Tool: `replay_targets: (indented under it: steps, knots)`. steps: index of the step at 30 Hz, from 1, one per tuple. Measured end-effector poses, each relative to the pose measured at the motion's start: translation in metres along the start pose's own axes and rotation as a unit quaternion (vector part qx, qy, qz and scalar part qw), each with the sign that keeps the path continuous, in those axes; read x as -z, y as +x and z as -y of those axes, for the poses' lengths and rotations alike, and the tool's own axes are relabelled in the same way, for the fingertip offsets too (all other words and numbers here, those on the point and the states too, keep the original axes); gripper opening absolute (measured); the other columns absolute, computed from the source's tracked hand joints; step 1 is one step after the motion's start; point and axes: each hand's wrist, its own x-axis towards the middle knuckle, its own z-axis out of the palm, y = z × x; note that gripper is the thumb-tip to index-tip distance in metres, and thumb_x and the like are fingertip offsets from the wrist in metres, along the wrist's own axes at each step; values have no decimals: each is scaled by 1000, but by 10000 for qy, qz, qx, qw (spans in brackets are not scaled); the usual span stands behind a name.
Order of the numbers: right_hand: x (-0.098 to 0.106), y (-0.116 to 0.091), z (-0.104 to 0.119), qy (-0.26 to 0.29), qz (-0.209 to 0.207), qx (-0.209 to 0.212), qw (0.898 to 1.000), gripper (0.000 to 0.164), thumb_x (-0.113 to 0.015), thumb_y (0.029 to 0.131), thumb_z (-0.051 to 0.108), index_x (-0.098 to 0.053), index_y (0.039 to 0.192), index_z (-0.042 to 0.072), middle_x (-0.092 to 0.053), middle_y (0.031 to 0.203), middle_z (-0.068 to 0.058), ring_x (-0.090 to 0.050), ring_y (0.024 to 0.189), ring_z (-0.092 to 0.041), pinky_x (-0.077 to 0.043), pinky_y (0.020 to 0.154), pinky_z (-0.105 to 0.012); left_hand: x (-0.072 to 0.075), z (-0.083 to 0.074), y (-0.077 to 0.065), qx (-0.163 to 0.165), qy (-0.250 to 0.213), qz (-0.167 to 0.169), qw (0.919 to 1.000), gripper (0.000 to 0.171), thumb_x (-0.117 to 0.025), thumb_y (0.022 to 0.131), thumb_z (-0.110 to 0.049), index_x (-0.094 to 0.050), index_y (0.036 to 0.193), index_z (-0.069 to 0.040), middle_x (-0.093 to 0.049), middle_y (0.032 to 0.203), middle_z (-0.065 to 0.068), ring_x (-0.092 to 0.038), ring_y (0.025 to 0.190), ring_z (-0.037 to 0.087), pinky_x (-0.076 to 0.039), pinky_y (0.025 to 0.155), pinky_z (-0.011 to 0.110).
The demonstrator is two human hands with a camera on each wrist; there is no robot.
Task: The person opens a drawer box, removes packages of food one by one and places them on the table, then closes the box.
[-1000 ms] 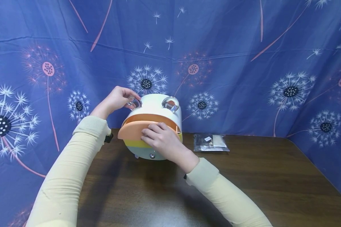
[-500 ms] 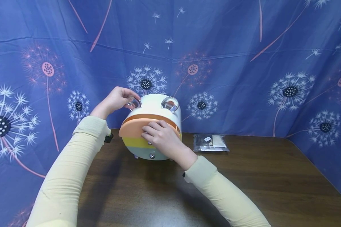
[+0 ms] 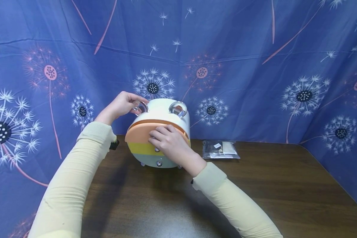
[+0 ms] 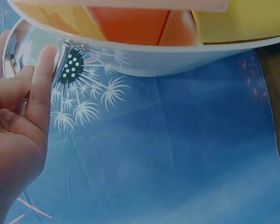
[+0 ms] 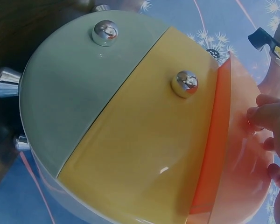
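A rounded white drawer box [image 3: 159,109] stands near the back of the table, with silver rings on top and silver feet. Its front has an orange drawer [image 3: 138,133] above a yellow drawer [image 3: 141,148] and a green drawer [image 3: 150,160]. My left hand [image 3: 121,103] pinches the left silver ring [image 4: 10,55] between thumb and fingers. Across the orange drawer front lies my right hand [image 3: 172,146], fingers bent at its knob, which they mostly hide. In the right wrist view that drawer sticks out slightly beyond the yellow one, whose silver knob [image 5: 185,84] shows.
A clear plastic bag [image 3: 220,150] with a white label lies right of the box. Close behind the box hangs a blue dandelion curtain [image 3: 241,49]. The brown wooden table [image 3: 256,185] extends forward and to the right.
The orange drawer has moved inward, narrowing the gap above its front. My right hand has moved slightly up and back with it; my left hand stays on the ring.
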Motion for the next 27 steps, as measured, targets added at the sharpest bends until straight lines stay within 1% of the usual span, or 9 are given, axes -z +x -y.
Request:
replay_targets:
  steps: [8, 14, 18, 22, 27]
  knots:
    - [-4, 1, -2, -148, -77, -3, 9999, 24, -65, 88, 11, -70, 109, 21, -64, 112, 5, -53, 108, -14, -45, 88, -28, -1, -2, -2, 3, 4, -51, 10000, 30, -43, 98, -1, -65, 119, -7, -52, 132, 13, -65, 98, 33, -55, 86, 43]
    - [-7, 3, -4, -223, -171, -3, 9996, 23, -62, 89, 10, -71, 106, 21, -64, 110, 5, -54, 105, -14, -45, 85, -29, -1, -2, -1, 48, -1, -94, 9999, 31, -43, 98, 0, -65, 118, -7, -54, 129, 12, -66, 98, 33, -56, 84, 40]
    - [-8, 4, -5, -139, -108, -77, 9998, 23, -63, 89, 10, -71, 107, 21, -64, 110, 5, -54, 106, -15, -45, 87, -30, -2, -2, -1, 57, 14, -114, 9999, 31, -43, 98, -1, -66, 117, -8, -54, 130, 12, -65, 99, 34, -57, 81, 37]
    - [-12, 4, -7, 22, -52, -219, 9997, 20, -62, 91, 14, -71, 107, 20, -64, 111, 4, -54, 107, -14, -44, 91, -29, -3, -2, -2, 38, -20, -140, 9999, 30, -43, 98, -1, -66, 117, -8, -54, 130, 11, -64, 101, 36, -58, 80, 35]
    - [-15, 6, -9, 48, -109, -279, 9995, 19, -59, 92, 15, -72, 105, 20, -64, 111, 4, -54, 106, -14, -43, 92, -29, -3, -2, -3, 59, -71, -151, 9998, 30, -42, 98, 0, -66, 117, -7, -54, 130, 11, -63, 102, 37, -57, 81, 36]
